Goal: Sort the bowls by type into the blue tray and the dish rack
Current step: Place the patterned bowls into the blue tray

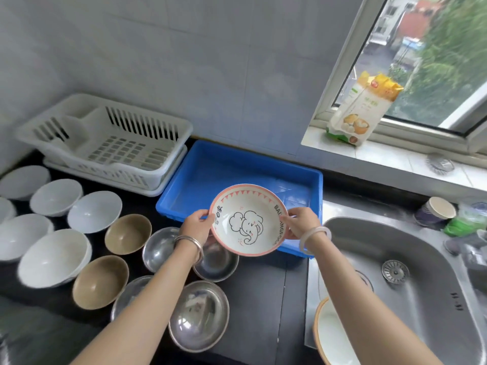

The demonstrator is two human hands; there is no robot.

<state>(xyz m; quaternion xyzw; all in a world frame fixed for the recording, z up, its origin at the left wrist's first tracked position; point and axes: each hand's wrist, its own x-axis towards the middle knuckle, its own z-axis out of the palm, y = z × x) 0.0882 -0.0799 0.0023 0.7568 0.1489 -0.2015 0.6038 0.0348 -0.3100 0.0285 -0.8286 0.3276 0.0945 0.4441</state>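
Head view of a kitchen counter. Both hands hold one patterned bowl (247, 219), pink-rimmed with an elephant drawn inside, tilted toward the camera over the near edge of the blue tray (210, 167). The left hand (197, 225) pinches the bowl's left rim, thumb on the inner face and fingers behind; the right hand (300, 222) pinches the right rim in the same way. Each wrist carries a bangle.

The blue tray serves as the landmark. It holds nothing on its visible floor. Touching its left wall stands the white dish rack (105, 143) on a drip tray, its slots bare. Left of the tray and nearer the camera, on the dark counter (263, 299), the remaining bowls sit upright: white bowls (95, 210) farthest left, two brown bowls (128, 233) between them and the tray, and steel bowls (199, 314) just in front of the tray, partly hidden under the left forearm. Right of the tray lies the steel sink (421, 272), with an orange-rimmed dish (329, 335) at its near left corner under the right forearm. Beyond the tray and to its right, a food packet (363, 109) leans upright on the window sill (395, 156).
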